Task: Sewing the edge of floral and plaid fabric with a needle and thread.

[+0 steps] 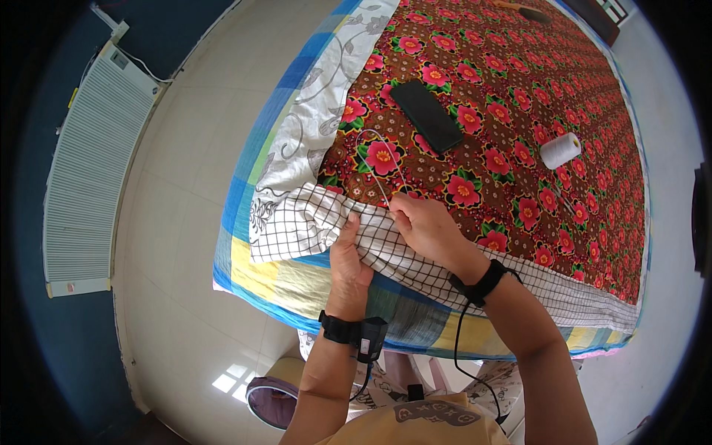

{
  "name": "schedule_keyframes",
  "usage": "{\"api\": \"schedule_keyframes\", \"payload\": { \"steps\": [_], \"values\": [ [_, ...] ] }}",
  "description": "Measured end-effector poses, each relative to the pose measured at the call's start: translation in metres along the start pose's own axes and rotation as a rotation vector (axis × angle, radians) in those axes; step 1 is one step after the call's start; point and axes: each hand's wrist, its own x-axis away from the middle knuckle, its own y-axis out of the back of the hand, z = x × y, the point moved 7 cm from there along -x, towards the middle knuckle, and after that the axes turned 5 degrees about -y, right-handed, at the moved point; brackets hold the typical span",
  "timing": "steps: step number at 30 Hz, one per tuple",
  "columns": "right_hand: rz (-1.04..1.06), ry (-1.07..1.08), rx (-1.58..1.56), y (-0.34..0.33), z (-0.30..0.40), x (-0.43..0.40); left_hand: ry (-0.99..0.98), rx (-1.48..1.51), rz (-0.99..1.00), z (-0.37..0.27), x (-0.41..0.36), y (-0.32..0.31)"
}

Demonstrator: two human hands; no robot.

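Observation:
A floral quilt face in red and brown lies before me, bordered by white cloth with black checks. My left hand grips a gathered fold of the checked cloth, thumb on top. Beside it, on the right, my right hand is pinched at the cloth's upper edge. A loop of white thread rises from its fingertips and lies over the floral fabric. Whether the fingers also hold a needle is hidden. A black smartphone lies beyond the hands.
A white thread cone lies to the right, near small metal snips. A wooden-handled brush is at the far edge. Blue-and-yellow plaid bedding lies underneath. A bin stands on the floor; a white radiator is at left.

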Motion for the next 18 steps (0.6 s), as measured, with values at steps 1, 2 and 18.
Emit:
{"api": "schedule_keyframes", "payload": {
  "steps": [1,2,18],
  "values": [
    [-0.005,0.018,-0.009,0.0021,0.0014,0.0003,0.000,0.003,-0.003,-0.0003,0.0001,0.0004],
    [-0.008,0.037,-0.020,0.0029,0.0021,0.0004,-0.002,0.005,-0.007,-0.0003,0.0001,0.0011],
    [-0.003,0.037,-0.109,0.0030,-0.0020,-0.0009,-0.024,-0.017,-0.014,-0.0004,-0.0006,-0.0003]
  ]
}}
